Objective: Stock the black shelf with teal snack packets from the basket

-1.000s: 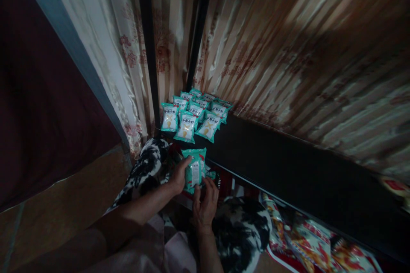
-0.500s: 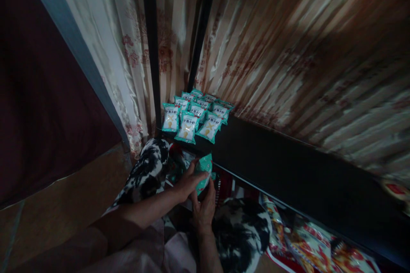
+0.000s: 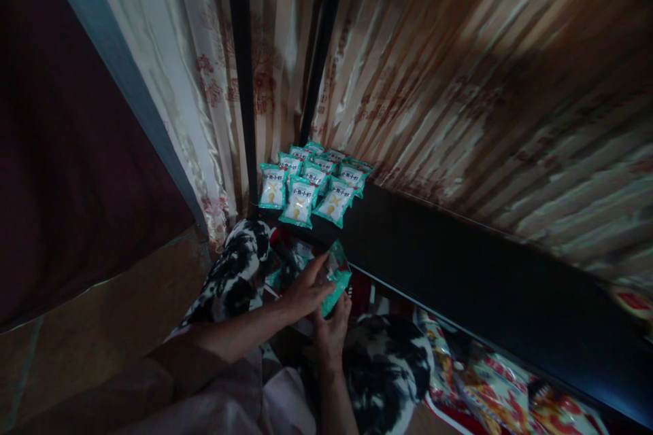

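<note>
Between my two hands is a small teal snack bag point(image 3: 339, 279), held just in front of the black shelf's edge. My left hand point(image 3: 306, 291) grips it from the left, thumb across its face. From below, the fingers of my right hand point(image 3: 331, 329) close on its lower end. Beyond them, on the left end of the black shelf point(image 3: 433, 245), several white-and-teal snack bags point(image 3: 299, 202) stand leaning in close rows, printed fronts toward me.
Two black uprights point(image 3: 242, 81) rise at the shelf's left end, before pleated curtains point(image 3: 433, 68). Below the shelf, a red-and-white container point(image 3: 443, 414) holds larger snack bags point(image 3: 494, 384). My knees in black-and-white trousers point(image 3: 388, 367) flank my hands.
Both hands have shifted slightly right with the teal bag. The bag has turned, so more of its crinkled, shiny side shows. The bags on the shelf stay put.
</note>
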A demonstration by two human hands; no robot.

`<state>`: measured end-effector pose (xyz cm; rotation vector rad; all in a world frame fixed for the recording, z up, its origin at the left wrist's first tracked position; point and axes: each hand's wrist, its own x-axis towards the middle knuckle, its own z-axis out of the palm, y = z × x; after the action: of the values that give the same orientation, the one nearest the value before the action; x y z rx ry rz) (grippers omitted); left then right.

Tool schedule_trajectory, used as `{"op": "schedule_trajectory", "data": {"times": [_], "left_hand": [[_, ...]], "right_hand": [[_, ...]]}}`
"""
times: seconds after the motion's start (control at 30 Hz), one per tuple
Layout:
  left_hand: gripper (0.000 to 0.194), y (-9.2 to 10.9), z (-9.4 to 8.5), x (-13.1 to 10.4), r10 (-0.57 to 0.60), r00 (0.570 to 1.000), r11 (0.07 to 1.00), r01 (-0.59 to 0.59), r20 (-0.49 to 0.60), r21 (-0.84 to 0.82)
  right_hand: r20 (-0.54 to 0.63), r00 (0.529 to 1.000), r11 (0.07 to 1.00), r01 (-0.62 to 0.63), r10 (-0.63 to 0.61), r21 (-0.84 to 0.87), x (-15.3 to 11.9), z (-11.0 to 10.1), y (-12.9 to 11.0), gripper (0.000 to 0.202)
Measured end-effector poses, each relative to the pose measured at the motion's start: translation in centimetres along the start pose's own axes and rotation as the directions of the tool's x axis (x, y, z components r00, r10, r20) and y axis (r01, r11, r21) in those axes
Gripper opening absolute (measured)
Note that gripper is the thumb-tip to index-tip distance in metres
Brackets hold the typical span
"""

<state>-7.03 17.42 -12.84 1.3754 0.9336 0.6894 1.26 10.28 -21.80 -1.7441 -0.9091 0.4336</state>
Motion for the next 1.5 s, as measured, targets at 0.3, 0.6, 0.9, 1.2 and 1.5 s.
{"op": "schedule_trajectory", "data": {"times": [0.3,0.6,0.9,1.2,1.5], "left_hand": [[0.051,-0.9,-0.5,0.9,0.076,0.996,0.982,-0.068,-0.039,0.178],[0.056,-2.3,-0.7,1.1,0.205,0.979,0.954,-0.197,-0.011,0.228],[0.058,-2.5,-1.5,1.2,0.237,0.971,0.934,-0.220,-0.027,0.281],[0.056,-2.3,-1.6,1.9,0.344,0.938,0.865,-0.303,-0.034,0.399],[0.059,-1.6,-1.3,3.3,0.340,0.939,0.846,-0.286,-0.043,0.451]], "right_hand": [[0.018,0.973,0.967,-0.232,0.231,0.104,0.4,-0.7,-1.7,0.086],[0.086,0.976,0.957,-0.211,0.198,0.198,0.3,-0.9,-1.1,0.068],[0.167,0.956,0.932,-0.276,0.241,0.236,0.6,-0.7,-0.8,0.070],[0.216,0.957,0.953,-0.236,0.194,0.188,2.7,-1.5,-3.0,0.067],[0.145,0.973,0.976,-0.195,0.179,0.101,5.9,-2.0,-4.0,0.061]]}}
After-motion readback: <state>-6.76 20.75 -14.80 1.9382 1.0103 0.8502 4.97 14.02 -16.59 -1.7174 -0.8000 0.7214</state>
